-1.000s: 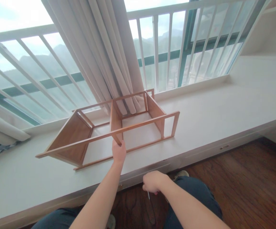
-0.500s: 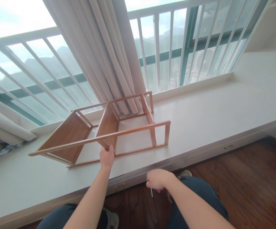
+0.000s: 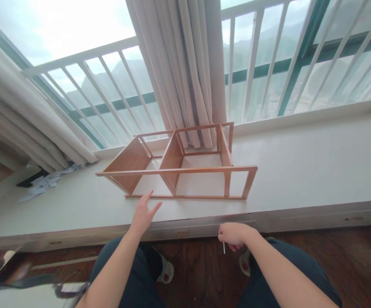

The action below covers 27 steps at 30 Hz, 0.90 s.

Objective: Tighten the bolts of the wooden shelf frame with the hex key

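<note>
A wooden shelf frame point(image 3: 179, 170) lies on its side on the white window ledge point(image 3: 301, 171), its three boards standing on edge. My left hand point(image 3: 144, 213) hovers just in front of the frame's lower rail, fingers spread and holding nothing. My right hand point(image 3: 235, 234) is closed over my knee, below the ledge's edge, with a thin metal tool point(image 3: 224, 247) sticking down out of the fist.
Beige curtains point(image 3: 188, 68) hang behind the frame, another bunch at the left. A white railing point(image 3: 268, 51) runs along the window. Crumpled paper point(image 3: 46, 183) lies on the ledge at the left. Dark wood floor point(image 3: 358, 265) lies below.
My left hand let go of the frame's front rail and drew back, opening. The view swung left, and the frame now rests flat on the ledge. The right hand stays closed on the tool.
</note>
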Tool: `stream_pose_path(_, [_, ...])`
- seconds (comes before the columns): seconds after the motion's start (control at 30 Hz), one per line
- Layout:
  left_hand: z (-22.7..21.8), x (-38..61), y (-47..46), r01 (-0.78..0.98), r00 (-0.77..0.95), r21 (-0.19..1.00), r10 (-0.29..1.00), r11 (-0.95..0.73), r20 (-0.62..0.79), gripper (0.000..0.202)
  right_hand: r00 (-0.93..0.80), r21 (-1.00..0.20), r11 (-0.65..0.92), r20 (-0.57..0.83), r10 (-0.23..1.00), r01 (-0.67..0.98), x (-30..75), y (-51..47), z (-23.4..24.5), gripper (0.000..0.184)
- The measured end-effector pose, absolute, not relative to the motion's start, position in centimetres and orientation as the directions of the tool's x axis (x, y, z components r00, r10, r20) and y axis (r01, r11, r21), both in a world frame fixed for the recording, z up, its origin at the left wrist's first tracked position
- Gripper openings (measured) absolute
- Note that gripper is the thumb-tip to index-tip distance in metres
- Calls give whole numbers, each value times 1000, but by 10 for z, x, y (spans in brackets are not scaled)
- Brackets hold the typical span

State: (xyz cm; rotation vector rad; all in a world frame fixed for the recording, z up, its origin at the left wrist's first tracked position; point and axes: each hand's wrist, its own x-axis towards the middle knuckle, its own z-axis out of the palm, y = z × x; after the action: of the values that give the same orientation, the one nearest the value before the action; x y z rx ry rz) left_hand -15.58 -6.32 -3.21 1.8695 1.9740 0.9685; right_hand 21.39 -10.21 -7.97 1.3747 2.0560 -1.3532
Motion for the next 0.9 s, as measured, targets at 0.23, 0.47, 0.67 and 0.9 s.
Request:
stream_pose_path(0.23, [-15,-244,-199,834,-367,540,845,114,389,31,-501,-477,177,-735,456,861,190,-119,-94,25])
stream_pose_path(0.47, [-19,-302,-292,784,-621,292,686,548,381,26,-510,-491,149,-786,350,859,152,-118,-120,16])
stream_pose_path(0.67, [-17,-339,-344,606,-784,51,585,794,205,39,-551,-506,221,-785,283,834,106,-108,-134,16])
stream_pose_path(0.9, [-12,-372,-380,503,-863,-93,505,859,-3,49,-586,-525,277,-779,225,805,67,-102,-146,17])
